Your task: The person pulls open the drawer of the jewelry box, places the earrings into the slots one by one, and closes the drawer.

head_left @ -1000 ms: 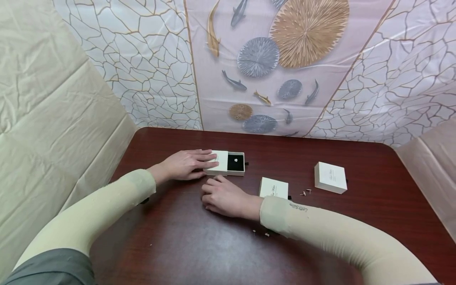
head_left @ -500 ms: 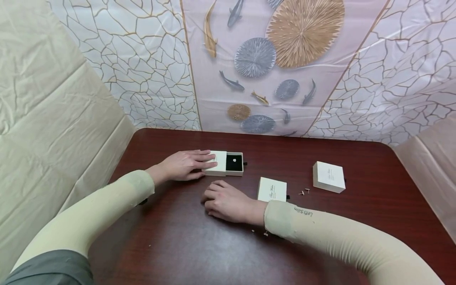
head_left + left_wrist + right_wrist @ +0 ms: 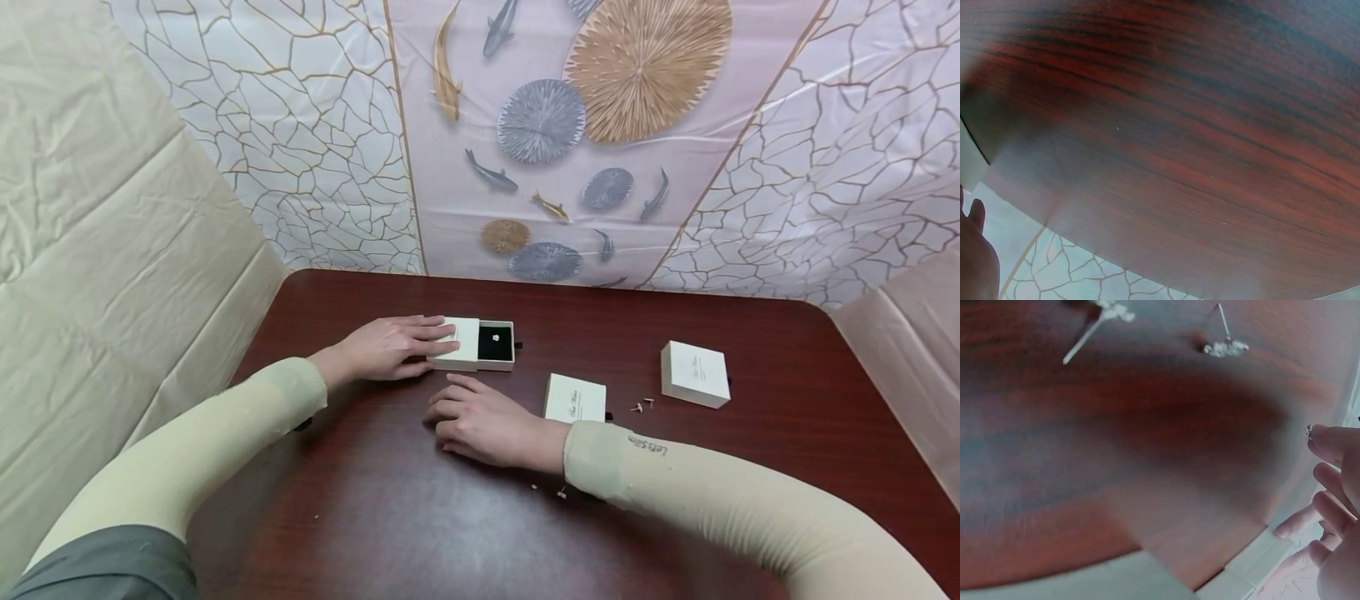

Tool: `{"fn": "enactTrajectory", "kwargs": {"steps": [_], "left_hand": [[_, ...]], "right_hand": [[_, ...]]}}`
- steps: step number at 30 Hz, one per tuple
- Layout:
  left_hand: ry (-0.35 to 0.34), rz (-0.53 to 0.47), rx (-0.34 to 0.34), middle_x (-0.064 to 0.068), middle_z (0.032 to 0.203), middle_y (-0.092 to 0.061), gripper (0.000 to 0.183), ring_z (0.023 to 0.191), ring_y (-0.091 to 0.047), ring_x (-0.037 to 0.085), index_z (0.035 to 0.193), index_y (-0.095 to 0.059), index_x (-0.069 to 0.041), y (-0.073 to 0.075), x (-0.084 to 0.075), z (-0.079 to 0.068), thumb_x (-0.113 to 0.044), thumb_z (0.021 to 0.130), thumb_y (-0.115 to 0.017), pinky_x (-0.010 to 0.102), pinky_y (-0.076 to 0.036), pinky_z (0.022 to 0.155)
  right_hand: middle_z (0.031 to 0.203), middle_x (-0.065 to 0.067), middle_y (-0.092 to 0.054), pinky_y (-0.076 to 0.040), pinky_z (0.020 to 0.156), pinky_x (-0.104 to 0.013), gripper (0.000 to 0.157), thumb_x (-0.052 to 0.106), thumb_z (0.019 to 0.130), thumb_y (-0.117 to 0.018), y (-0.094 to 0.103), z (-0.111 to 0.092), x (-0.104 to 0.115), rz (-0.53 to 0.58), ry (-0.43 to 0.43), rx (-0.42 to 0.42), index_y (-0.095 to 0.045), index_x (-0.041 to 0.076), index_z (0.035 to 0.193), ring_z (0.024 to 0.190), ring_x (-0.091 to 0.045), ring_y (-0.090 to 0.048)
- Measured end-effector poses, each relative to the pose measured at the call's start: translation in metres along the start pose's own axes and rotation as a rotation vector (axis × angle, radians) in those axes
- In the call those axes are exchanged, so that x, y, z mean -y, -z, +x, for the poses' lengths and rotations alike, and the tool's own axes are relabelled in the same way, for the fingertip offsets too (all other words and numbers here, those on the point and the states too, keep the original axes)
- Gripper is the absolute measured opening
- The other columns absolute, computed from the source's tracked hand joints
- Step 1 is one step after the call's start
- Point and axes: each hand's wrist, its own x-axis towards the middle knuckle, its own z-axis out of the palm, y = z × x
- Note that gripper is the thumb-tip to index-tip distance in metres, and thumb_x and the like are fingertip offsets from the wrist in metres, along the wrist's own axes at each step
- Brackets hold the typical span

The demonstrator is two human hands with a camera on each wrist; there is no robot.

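Note:
A white slide-out box point(image 3: 467, 354) stands partly drawn open at the back middle. On its black lining sits a small sparkling stud point(image 3: 496, 337). My left hand point(image 3: 386, 348) rests on the box's outer sleeve, fingers straight across the top and thumb by the near side. Just in front of the box, my right hand point(image 3: 483, 425) has its fingers curled. In the right wrist view, a small stud earring point(image 3: 1309, 431) shows at the fingertips, which pinch it. Two more stud earrings, one on the left point(image 3: 1110, 311) and one on the right point(image 3: 1225, 347), lie on the table there.
A second white box point(image 3: 576, 398) stands behind my right wrist, and a third white box point(image 3: 695, 373) further right. Loose studs point(image 3: 641, 406) lie between them, other studs point(image 3: 561, 493) near my right sleeve. The dark red table point(image 3: 360, 517) ends at a patterned curtain point(image 3: 337, 167).
My right hand has drawn slightly back from the slide-out box, toward me and to the right, fingers still curled. My left hand and the boxes stay where they were.

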Motion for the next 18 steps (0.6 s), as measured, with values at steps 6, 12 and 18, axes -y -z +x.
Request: {"fn": "enactTrajectory", "kwargs": {"steps": [6, 12, 18], "left_hand": [[-0.001, -0.011, -0.005, 0.008, 0.157, -0.059, 0.053, 0.149, -0.051, 0.031, 0.151, -0.064, -0.017, -0.002, 0.001, 0.0, -0.024, 0.1, -0.074, 0.046, -0.049, 0.115], [-0.011, -0.014, -0.019, 0.01, 0.155, -0.06, 0.053, 0.148, -0.052, 0.032, 0.15, -0.065, -0.016, -0.002, 0.001, 0.0, -0.023, 0.099, -0.075, 0.047, -0.048, 0.116], [-0.029, -0.005, -0.024, 0.011, 0.155, -0.06, 0.052, 0.147, -0.052, 0.032, 0.15, -0.065, -0.015, -0.001, 0.001, 0.0, -0.023, 0.1, -0.074, 0.047, -0.046, 0.118]], "right_hand": [[0.129, 0.005, -0.073, -0.036, 0.125, -0.051, 0.007, 0.026, 0.097, -0.079, 0.012, -0.004, -0.005, 0.014, 0.029, -0.012, -0.079, 0.021, 0.101, 0.132, -0.022, -0.061], [0.133, 0.0, -0.073, -0.04, 0.122, -0.052, 0.007, 0.024, 0.096, -0.081, 0.024, -0.013, -0.016, 0.084, 0.004, -0.034, -0.077, 0.018, 0.095, 0.134, -0.025, -0.06], [0.133, -0.005, -0.073, -0.04, 0.12, -0.058, 0.008, 0.02, 0.095, -0.082, 0.033, -0.022, -0.03, 0.17, -0.024, -0.044, -0.075, 0.016, 0.093, 0.135, -0.03, -0.061]]}}
